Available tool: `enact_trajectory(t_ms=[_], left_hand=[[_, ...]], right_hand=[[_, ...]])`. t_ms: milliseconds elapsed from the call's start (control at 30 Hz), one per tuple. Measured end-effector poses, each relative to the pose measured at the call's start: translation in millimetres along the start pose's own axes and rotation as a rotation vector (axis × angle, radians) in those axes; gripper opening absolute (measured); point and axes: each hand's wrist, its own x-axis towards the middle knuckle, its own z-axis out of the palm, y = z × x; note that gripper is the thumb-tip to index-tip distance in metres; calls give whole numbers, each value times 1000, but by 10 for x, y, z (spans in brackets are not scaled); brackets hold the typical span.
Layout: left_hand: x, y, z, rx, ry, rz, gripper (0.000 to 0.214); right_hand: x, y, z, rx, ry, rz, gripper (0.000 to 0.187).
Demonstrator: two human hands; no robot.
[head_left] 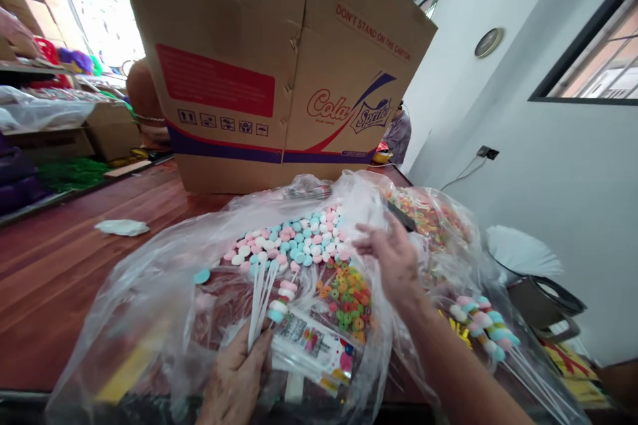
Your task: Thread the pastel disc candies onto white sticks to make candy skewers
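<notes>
From where I stand, the stringing looks well begun, with plenty of it left. A bunch of multicoloured loaded sticks, threaded with pink, white, blue and green soft pieces [483, 329], lies at the person's right; those look done, though I can't count them through the clutter. The left hand [236, 368] is closed around several thin white bare sticks [259, 302], which point upward over the crinkled clear plastic sheeting [134, 285] spread on the dark red wooden table [50, 285]. Just beside them, at that hand's fingertips, stands one partly filled skewer of pink, white and blue pieces [282, 299]; it seems to be the one under way.

The right hand [393, 255] reaches over the plastic with its fingers loosely spread; nothing shows in its grasp. Near it sit a broad heap of loose pastel discs [299, 239] and a smaller pile of orange, green and red rings [351, 299], so much remains unthreaded. Below the rings lie flat printed clear packets [316, 348]; whether any is filled, I can't tell.
</notes>
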Motion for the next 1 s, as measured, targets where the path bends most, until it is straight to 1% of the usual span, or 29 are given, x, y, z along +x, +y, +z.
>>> enact_trajectory(t_ms=[67, 100, 133, 167, 200, 267, 300, 333, 400, 433, 467, 500, 567, 667, 800, 867, 1000], left_hand=[[-15, 40, 14, 2, -34, -3, 44], [-18, 51, 16, -1, -46, -2, 41], [-18, 54, 16, -7, -60, -4, 40], [-16, 51, 14, -14, -64, -6, 39], [-15, 45, 10, -19, -65, -6, 39], [-16, 34, 3, -12, -70, -1, 39], [-20, 32, -1, -1, -73, 2, 37], [-25, 33, -4, 10, -75, 5, 35], [-36, 38, -8, 18, -87, 7, 32], [-42, 41, -10, 12, -92, 5, 31], [-47, 42, -10, 4, -97, 1, 32], [-51, 42, -11, -3, -102, -2, 31], [-55, 36, -11, -9, -98, -1, 30], [-52, 20, -9, -31, -107, 1, 29], [-58, 14, -8, -57, -130, 1, 29], [-69, 24, -12, -42, -136, 9, 26], [-84, 27, -25, -59, -157, -7, 23]], right_hand=[[140, -188, -140, 68, 131, -81, 67], [187, -248, -193, 71, 163, -119, 62], [216, -279, -230, 56, 174, -152, 56], [231, -278, -250, 21, 153, -167, 49], [235, -247, -253, -32, 103, -161, 41], [231, -116, -217, -215, -64, -108, 28], [231, -26, -182, -357, -166, -81, 22], [235, 71, -138, -546, -275, -73, 19], [250, 267, -36, -959, -474, -103, 21], [255, 361, 17, -1127, -551, -126, 23], [254, 448, 67, -1247, -608, -144, 24], [245, 527, 113, -1317, -648, -153, 24], [202, 654, 183, -1362, -690, -157, 27], [110, 761, 220, -1398, -744, -174, 32], [73, 793, 182, -1351, -813, -174, 24], [112, 787, 155, -1282, -823, -144, 19], [253, 739, 107, -957, -745, -22, 10]])
